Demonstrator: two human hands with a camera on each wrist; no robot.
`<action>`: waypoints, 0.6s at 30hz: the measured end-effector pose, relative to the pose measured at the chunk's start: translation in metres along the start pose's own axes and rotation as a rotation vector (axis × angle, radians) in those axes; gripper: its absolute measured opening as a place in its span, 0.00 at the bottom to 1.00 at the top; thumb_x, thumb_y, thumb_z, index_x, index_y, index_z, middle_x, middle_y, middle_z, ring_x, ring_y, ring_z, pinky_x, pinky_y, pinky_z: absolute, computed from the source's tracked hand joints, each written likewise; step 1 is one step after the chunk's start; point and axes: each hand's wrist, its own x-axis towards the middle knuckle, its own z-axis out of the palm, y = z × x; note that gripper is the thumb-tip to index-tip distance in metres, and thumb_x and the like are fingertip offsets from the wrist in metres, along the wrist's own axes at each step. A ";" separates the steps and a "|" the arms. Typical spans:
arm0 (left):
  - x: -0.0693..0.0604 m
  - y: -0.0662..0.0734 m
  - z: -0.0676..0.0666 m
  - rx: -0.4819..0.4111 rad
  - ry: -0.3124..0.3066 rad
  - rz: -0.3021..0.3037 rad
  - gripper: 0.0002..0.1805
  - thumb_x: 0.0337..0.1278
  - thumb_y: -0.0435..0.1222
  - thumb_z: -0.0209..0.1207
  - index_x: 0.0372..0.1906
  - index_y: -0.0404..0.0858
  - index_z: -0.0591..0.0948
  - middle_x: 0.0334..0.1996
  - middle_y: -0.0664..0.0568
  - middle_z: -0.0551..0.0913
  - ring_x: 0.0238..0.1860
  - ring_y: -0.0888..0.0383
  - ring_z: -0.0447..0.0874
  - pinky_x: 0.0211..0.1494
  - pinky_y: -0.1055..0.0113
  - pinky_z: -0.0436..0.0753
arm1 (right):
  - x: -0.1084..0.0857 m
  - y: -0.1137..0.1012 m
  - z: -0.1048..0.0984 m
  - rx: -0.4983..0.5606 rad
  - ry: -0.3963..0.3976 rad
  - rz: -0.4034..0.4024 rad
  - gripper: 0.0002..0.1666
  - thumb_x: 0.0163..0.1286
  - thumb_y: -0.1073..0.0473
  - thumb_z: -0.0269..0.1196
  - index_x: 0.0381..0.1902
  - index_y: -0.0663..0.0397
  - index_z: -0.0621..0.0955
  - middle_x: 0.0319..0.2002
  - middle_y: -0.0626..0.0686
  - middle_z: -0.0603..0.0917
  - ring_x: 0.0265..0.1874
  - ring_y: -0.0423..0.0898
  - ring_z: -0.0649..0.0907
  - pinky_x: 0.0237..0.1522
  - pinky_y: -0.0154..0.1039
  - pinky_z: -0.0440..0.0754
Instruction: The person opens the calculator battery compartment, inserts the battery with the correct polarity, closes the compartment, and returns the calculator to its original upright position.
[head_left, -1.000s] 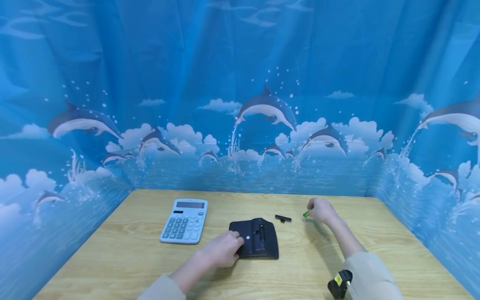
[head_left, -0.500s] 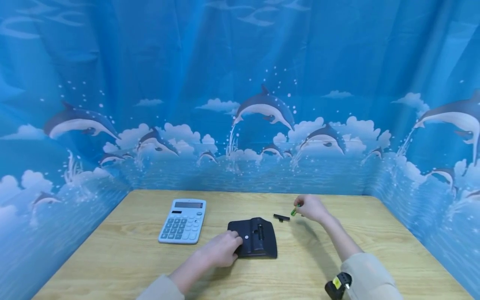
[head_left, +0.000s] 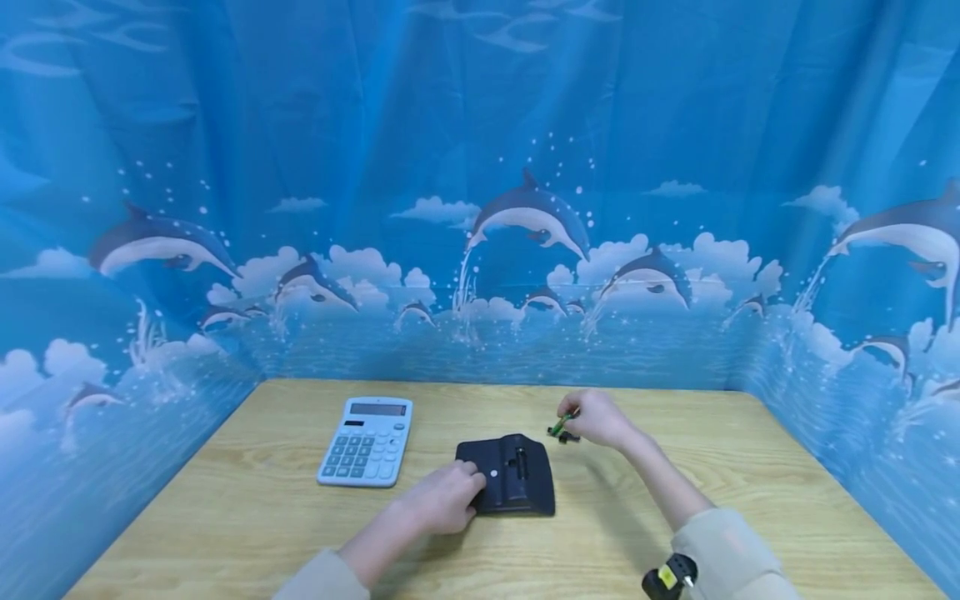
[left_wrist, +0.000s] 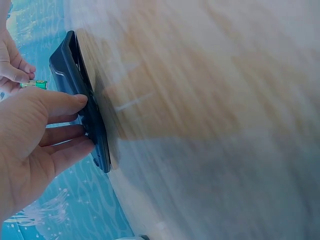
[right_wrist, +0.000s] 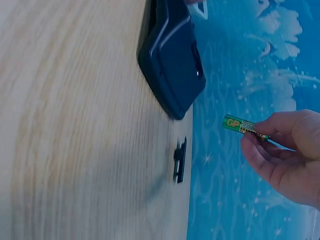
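Note:
A black device point(head_left: 534, 496) lies back side up on the table, with an uncovered battery slot point(head_left: 522, 463) and a white dot on its back. My left hand point(head_left: 446, 497) holds its left edge; in the left wrist view the thumb and fingers point(left_wrist: 70, 150) grip that edge. My right hand point(head_left: 596, 418) pinches a green GP battery point(right_wrist: 237, 124) between thumb and fingers, above the table. Just below and behind it sits the small black battery cover point(right_wrist: 180, 161), partly hidden by the battery in the head view. The device's front side faces down, out of sight.
A light blue calculator point(head_left: 367, 442) lies face up on the left of the wooden table point(head_left: 247, 508). A blue dolphin-print curtain point(head_left: 480, 350) stands along the back and both sides. A small black camera point(head_left: 670, 577) is strapped to the right wrist.
My right hand has moved left with the battery, from right of the cover to over it. My left hand and the device have stayed put, apart from a slight view shift.

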 end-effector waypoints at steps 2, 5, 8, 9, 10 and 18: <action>0.000 0.000 0.000 0.004 0.004 0.004 0.13 0.46 0.36 0.66 0.40 0.39 0.81 0.31 0.54 0.76 0.34 0.62 0.73 0.42 0.69 0.78 | 0.001 -0.005 0.003 -0.009 -0.017 -0.025 0.11 0.50 0.74 0.58 0.34 0.65 0.80 0.26 0.52 0.81 0.23 0.42 0.78 0.24 0.36 0.76; 0.001 0.000 0.000 0.008 0.006 0.005 0.13 0.46 0.36 0.65 0.41 0.39 0.81 0.32 0.53 0.76 0.34 0.62 0.73 0.42 0.69 0.78 | 0.002 -0.013 0.007 -0.022 -0.032 -0.068 0.10 0.50 0.74 0.58 0.32 0.64 0.80 0.24 0.52 0.81 0.22 0.41 0.77 0.24 0.36 0.75; 0.002 0.001 0.000 0.008 0.002 0.004 0.14 0.46 0.36 0.65 0.41 0.39 0.81 0.32 0.53 0.76 0.35 0.62 0.74 0.42 0.69 0.78 | 0.002 -0.022 0.011 -0.054 -0.038 -0.123 0.09 0.48 0.74 0.59 0.30 0.63 0.80 0.25 0.50 0.81 0.24 0.41 0.78 0.27 0.36 0.76; 0.002 0.001 0.000 0.010 0.002 0.006 0.14 0.45 0.35 0.65 0.41 0.39 0.81 0.32 0.53 0.76 0.35 0.61 0.74 0.42 0.69 0.78 | 0.002 -0.025 0.013 -0.054 -0.049 -0.124 0.10 0.48 0.74 0.59 0.31 0.63 0.80 0.25 0.50 0.81 0.25 0.41 0.78 0.28 0.36 0.76; 0.002 0.000 0.000 0.011 0.004 0.009 0.14 0.45 0.35 0.65 0.41 0.39 0.81 0.32 0.53 0.76 0.34 0.61 0.74 0.42 0.69 0.78 | 0.003 -0.027 0.014 -0.060 -0.056 -0.130 0.10 0.48 0.74 0.60 0.31 0.62 0.81 0.26 0.50 0.81 0.26 0.41 0.78 0.29 0.36 0.77; 0.001 0.001 0.000 0.010 -0.007 0.012 0.13 0.45 0.35 0.65 0.40 0.39 0.81 0.31 0.53 0.76 0.33 0.61 0.73 0.40 0.69 0.78 | 0.004 -0.034 0.030 -0.030 -0.115 -0.117 0.09 0.50 0.75 0.61 0.32 0.66 0.80 0.27 0.52 0.81 0.27 0.42 0.79 0.29 0.34 0.79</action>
